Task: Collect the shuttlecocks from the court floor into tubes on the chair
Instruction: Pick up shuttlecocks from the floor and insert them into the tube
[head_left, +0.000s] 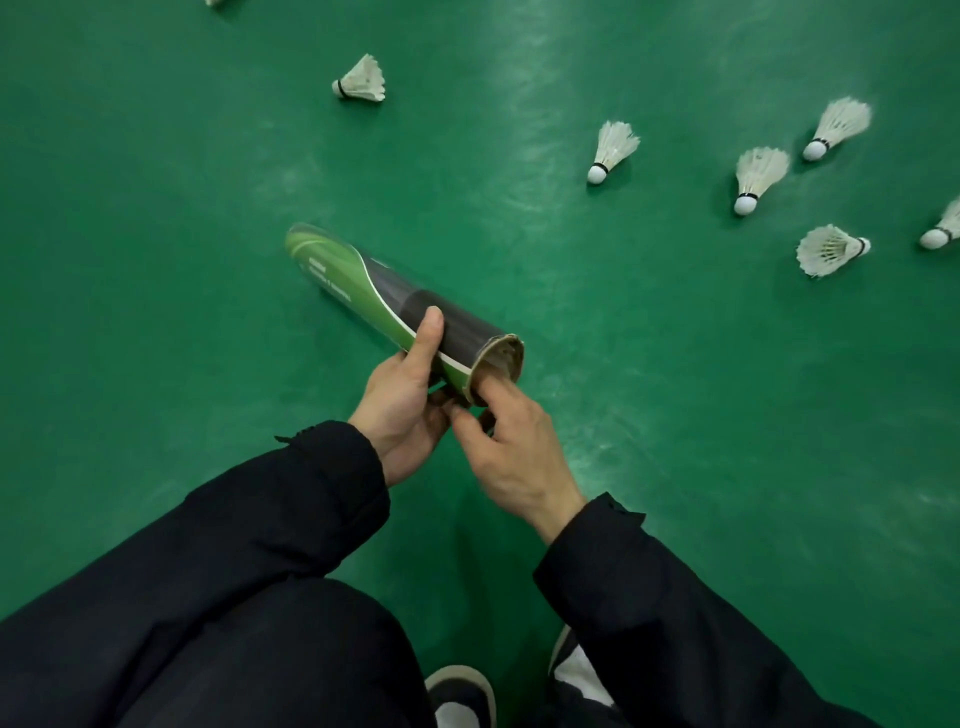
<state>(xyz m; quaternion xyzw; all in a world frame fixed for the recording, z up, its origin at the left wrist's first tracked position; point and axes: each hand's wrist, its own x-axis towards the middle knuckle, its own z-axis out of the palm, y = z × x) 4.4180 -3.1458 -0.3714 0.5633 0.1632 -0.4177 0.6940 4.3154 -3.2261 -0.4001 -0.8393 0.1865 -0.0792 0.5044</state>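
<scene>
Your left hand (405, 410) grips the tube (395, 301) near its open end, thumb laid along the top of the barrel, fingers curled underneath. The tube's long axis runs from that open mouth by your hands up and away to the left, far end tilted toward the court floor (156, 208), so the mouth faces back toward you and to the right. Your right hand (514, 457) sits at the mouth, one finger hooked over the rim and reaching inside; it holds nothing I can make out, and the tube's contents can't be read from here. The loose shuttlecocks are all beyond the tube: the cluster of five lies well apart to the upper right, the nearest shuttlecock (610, 150) with its cork pointing down-left; a lone shuttlecock (361, 80) lies straight ahead past the tube. My read: your right hand is the nearer one to the cluster and already free, so pick with it and keep the mouth turned rightward. No chair in view.
</scene>
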